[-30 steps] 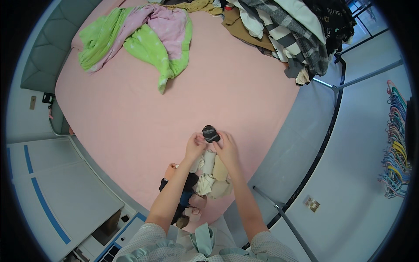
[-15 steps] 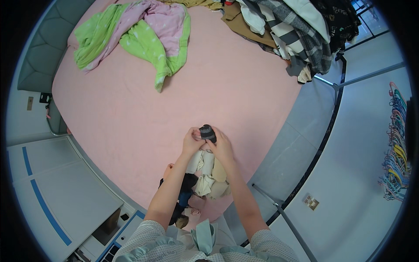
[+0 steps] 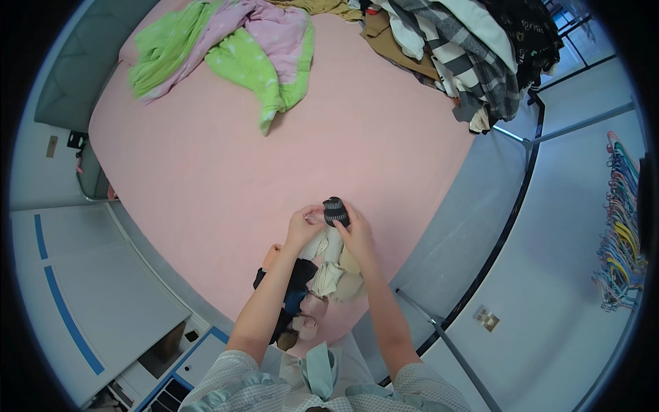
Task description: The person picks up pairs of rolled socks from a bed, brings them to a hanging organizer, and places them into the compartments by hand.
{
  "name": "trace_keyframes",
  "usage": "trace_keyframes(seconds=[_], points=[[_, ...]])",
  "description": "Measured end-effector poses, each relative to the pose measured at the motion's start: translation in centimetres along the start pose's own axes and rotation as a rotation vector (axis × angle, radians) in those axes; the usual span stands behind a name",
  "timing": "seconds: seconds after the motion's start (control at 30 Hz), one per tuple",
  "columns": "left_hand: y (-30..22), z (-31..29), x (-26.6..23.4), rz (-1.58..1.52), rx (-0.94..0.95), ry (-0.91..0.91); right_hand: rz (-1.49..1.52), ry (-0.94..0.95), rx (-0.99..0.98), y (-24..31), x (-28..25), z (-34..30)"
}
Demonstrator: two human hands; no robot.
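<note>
A rolled black sock [image 3: 336, 212] with pale stripes is gripped by my right hand [image 3: 355, 235], above the pink bed sheet. My left hand [image 3: 302, 228] is just left of it, its curved fingers and thumb apart, with fingertips close to the roll's edge; whether they touch is hard to tell. Below my hands, between my forearms, lie folded white socks [image 3: 327, 275] and beige ones [image 3: 349, 285]. Dark rolled pieces [image 3: 301, 273], a blue one [image 3: 295, 300] and pinkish ones [image 3: 314, 306] sit beside them, partly hidden by my left arm.
A green and pink blanket [image 3: 292, 65] lies crumpled at the bed's far left. Heaped clothes [image 3: 473, 65] fill the far right corner. Colourful hangers [image 3: 621, 233] hang at the right, near a metal rail [image 3: 456, 357]. A white cabinet [image 3: 117, 295] stands at the left.
The striped sock has shifted slightly right with my right hand. My left fingers have loosened and drawn a little apart from it. The whole view has tilted slightly.
</note>
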State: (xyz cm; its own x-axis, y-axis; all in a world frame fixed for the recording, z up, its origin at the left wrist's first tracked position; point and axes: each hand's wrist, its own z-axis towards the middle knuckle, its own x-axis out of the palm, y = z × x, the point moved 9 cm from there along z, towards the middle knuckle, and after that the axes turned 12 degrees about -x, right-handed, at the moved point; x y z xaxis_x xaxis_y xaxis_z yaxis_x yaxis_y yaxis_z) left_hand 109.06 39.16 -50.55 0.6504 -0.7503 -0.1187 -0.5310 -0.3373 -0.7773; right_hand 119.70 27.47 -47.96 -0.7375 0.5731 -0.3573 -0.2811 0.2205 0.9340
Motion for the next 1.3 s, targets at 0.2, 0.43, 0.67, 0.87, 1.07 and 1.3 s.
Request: trace_keyframes(seconds=[0.2,0.43,0.67,0.87,1.07,1.3], points=[[-1.0,-6.6,-1.8,0.069,-0.063,-0.006,0.008,-0.035,-0.121,4.9,-0.1,-3.8],[1.6,-15.9,-5.7,0.141,0.105,-0.035,0.061,0.055,-0.25,13.5,1.6,-10.1],[3.0,-30.5,-9.3,-0.164,-0.012,0.061,-0.056,0.176,-0.356,22.0,4.4,-19.2],[6.8,-41.0,-14.2,-0.351,0.065,-0.002,-0.115,0.268,-0.503,29.3,9.0,-26.7],[11.3,-51.3,-19.1,-0.442,0.166,-0.11,-0.039,0.399,-0.606,35.7,14.5,-34.0],[15.3,-63.9,-24.6,-0.471,0.248,-0.276,0.015,0.561,-0.68,43.2,20.8,-42.9]])
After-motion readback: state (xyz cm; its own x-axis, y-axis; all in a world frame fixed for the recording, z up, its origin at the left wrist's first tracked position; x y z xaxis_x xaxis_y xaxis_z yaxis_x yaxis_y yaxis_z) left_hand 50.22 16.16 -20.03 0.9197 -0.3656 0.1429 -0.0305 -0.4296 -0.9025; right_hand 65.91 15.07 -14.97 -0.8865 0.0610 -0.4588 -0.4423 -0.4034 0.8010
